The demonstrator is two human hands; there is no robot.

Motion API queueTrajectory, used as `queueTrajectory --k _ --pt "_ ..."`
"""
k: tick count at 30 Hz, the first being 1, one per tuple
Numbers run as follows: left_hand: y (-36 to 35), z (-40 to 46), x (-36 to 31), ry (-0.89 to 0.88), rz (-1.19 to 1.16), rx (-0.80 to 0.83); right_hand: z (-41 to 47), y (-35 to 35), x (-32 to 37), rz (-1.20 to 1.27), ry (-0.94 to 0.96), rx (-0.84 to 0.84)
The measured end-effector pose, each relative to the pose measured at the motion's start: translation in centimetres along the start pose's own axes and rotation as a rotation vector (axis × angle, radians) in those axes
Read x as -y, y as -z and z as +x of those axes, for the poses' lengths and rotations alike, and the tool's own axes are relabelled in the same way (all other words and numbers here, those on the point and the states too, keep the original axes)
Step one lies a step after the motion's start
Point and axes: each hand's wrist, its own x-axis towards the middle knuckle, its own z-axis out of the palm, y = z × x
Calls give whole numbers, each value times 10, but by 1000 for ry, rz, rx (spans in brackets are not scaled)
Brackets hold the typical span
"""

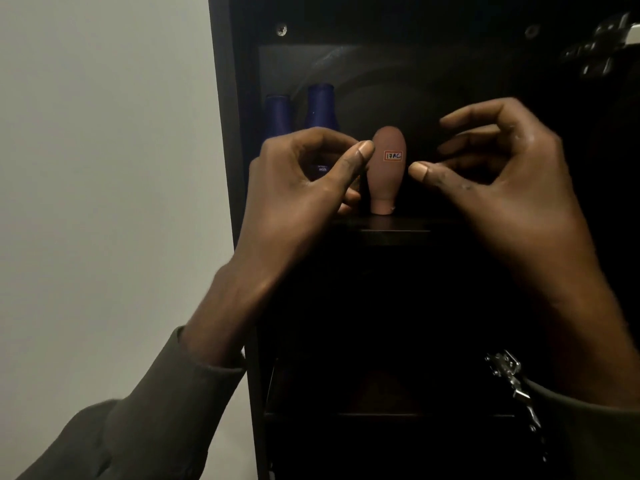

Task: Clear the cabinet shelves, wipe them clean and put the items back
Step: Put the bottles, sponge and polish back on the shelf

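Cabinet shelf (394, 225) | brown bottle (387, 169) stands cap-down near front edge | left hand (298, 188), right hand (498, 168) flank it, fingers loosely curled, holding nothing

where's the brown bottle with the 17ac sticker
In the head view, the brown bottle stands cap-down at the shelf's front edge, between both hands, right of two blue bottles.

Pale plain wall (104, 168) on left; dim light; metal hinges (602, 46) at right edge.
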Motion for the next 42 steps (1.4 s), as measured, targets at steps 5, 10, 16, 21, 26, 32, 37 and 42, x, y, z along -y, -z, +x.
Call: queueTrajectory --k 5,10,16,21,26,32,37,42 --pt "5 -53 -5 28 -124 32 -53 10 5 242 34 179" --pt "-2 -132 26 212 -157 85 -117 -4 -20 437 -148 353" --pt "-17 -231 74 617 -164 187 -197 -27 -70 502 -558 562" --pt "-16 -298 119 855 -67 287 -257 -43 -122 386 -778 731" --pt "-9 -360 174 1015 133 397 -321 -62 -186 264 -988 793" --pt "-16 -432 221 1077 327 693 -405 -77 -251 91 -1104 872" --pt "-29 -481 237 1041 423 954 -463 -91 -279 -51 -995 1078" --pt "-33 -514 249 1060 435 1155 -487 -114 -276 -145 -893 1255"
